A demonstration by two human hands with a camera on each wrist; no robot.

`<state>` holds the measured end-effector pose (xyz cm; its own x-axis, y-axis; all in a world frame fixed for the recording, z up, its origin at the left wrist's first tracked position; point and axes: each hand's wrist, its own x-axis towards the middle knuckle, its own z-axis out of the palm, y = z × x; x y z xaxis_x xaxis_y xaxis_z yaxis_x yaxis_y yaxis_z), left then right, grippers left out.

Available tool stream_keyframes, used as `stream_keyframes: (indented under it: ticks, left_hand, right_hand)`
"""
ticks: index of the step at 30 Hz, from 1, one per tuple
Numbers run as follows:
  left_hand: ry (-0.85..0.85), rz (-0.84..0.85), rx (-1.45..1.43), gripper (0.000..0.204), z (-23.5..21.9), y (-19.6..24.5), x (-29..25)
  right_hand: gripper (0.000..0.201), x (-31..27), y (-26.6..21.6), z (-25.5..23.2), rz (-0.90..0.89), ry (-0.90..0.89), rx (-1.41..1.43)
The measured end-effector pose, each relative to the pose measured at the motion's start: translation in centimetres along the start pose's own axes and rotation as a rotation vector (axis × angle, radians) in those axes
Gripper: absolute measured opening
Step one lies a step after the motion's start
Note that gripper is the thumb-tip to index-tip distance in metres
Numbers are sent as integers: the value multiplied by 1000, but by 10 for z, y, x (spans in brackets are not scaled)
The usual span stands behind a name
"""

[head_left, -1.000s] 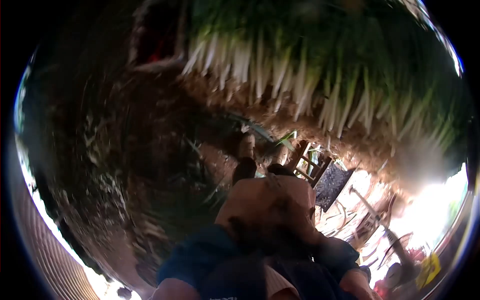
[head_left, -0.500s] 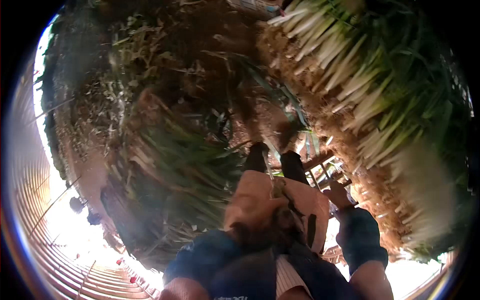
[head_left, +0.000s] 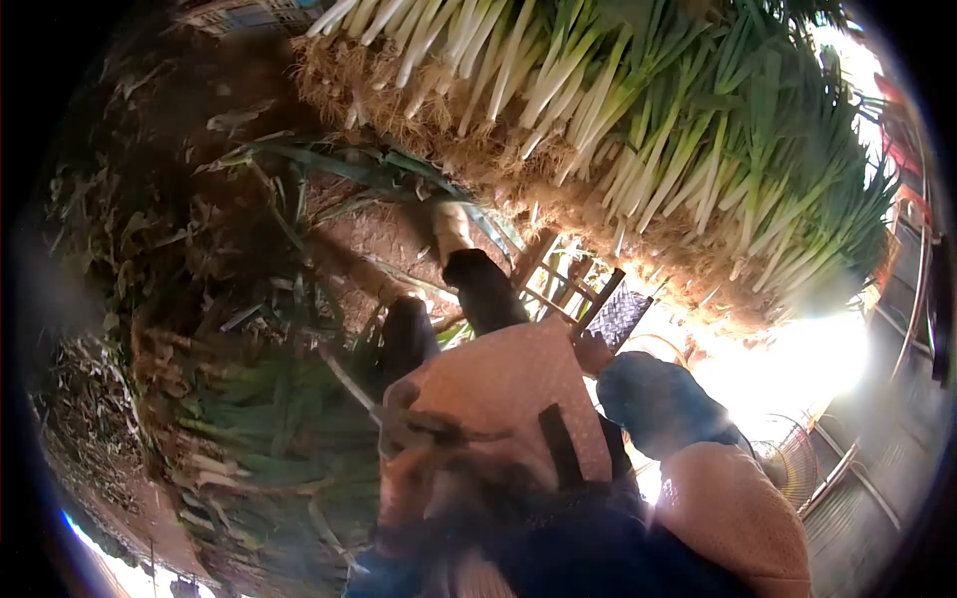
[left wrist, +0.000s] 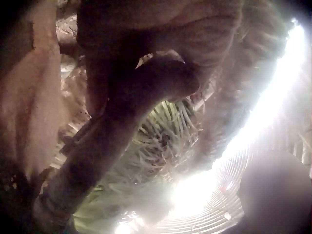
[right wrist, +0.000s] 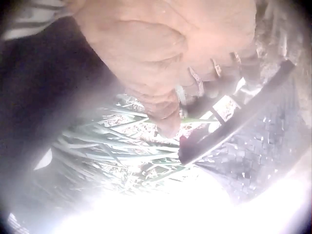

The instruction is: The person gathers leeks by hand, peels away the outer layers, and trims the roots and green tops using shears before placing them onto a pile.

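In the head view my left hand (head_left: 401, 429) is at the lap, over the pale pink apron (head_left: 498, 374), with a long thin tool (head_left: 349, 382) sticking out from it toward the leaves. The left wrist view shows that hand (left wrist: 195, 29) in shadow, its fingers curled round a dark shaft (left wrist: 100, 151); the tool's kind cannot be told. My right hand (head_left: 592, 354) reaches down to a small wooden chair (head_left: 598, 294) with a woven seat. Seen from the right wrist, that hand (right wrist: 146, 44) curls its fingers at the wooden rail (right wrist: 239, 117), thumb pointing down beside the rail's end.
A tall pile of green onions (head_left: 598, 130), roots toward me, runs along the far side. More onion leaves (head_left: 259, 419) lie at the left. Loose leaves and soil cover the floor around my boots (head_left: 478, 289). A wire fan guard (head_left: 788, 458) stands at right.
The head view has swung, bringing the onion pile across the top. My right hand has come to the chair. My left hand with the thin tool now shows further left over the apron.
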<state>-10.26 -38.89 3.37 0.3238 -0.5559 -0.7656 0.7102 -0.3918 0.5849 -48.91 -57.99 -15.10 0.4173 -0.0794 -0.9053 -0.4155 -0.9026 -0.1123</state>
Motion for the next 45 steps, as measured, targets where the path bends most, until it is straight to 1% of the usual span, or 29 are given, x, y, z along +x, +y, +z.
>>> stream_keyframes:
  ticks: [1,2,3,5,7,8,10,12,14,16,17,20,23,26,29,32,34,35,37,39,40,42,43,45]
  left_hand:
    - [44,-127,-284,58,-2,3,7]
    - [98,-262,-571,62,-4,4,16]
    - [78,-248,-531,62,-7,-1,30]
    - [46,-254,-437,61,-19,-10,51]
    - [15,-281,-413,62,-27,-14,76]
    - [4,-305,-414,62,-32,-18,86]
    - [-27,-361,-418,62,-40,-28,101]
    - [-69,-417,-426,63,-51,-40,109]
    - [-116,-453,-436,63,-58,-47,115]
    - [-183,-488,-433,63,-63,-48,116]
    - [-210,-503,-431,63,-66,-48,115]
    - [-283,-532,-413,64,-69,-45,108]
    - [-329,-538,-393,64,-69,-45,107]
    - [-380,-530,-362,65,-69,-51,117]
    - [-427,-514,-321,65,-69,-55,138]
    - [-492,-500,-310,66,-68,-56,164]
    - [-551,-482,-381,66,-71,-58,179]
    - [-620,-443,-449,73,-73,-60,183]
    - [-564,-473,-598,78,-73,-60,187]
    - [-561,-475,-782,81,-73,-65,191]
    - [-585,-464,-895,82,-72,-73,193]
    - [-624,-424,-1004,82,-72,-84,198]
    - [-634,-392,-994,82,-74,-88,202]
    - [-644,-433,-940,80,-86,-82,211]
  right_hand:
    - [30,15,0,3,-25,115,-26]
    - [26,34,4,6,-72,187,-80]
    - [23,57,17,21,-4,235,-123]
    - [16,94,32,79,127,306,-186]
    - [23,109,46,51,183,-255,80]
    - [23,103,69,88,30,-190,-108]
    - [26,89,117,171,-227,30,-538]
    - [22,83,127,144,-339,-63,-274]
    - [20,91,128,191,-39,-297,-231]
    - [21,98,105,144,-151,-535,-177]
    - [21,105,93,126,-174,-563,-166]
    - [20,121,59,80,-263,-515,-112]
    - [20,144,21,23,-361,-474,-68]
    - [20,164,-17,-33,-431,-450,-49]
    - [20,184,-47,-76,-489,-443,-53]
    - [20,196,-60,-104,-512,-448,-67]
    - [20,200,-62,-117,-515,-457,-79]
    - [20,200,-60,-123,-512,-467,-82]
    - [20,200,-55,-132,-507,-478,-89]
    - [21,198,-50,-143,-505,-492,-96]
    - [21,198,-48,-148,-502,-501,-102]
    - [21,201,-49,-154,-494,-512,-112]
    - [21,204,-48,-159,-494,-518,-118]
    - [21,210,-47,-167,-490,-527,-123]
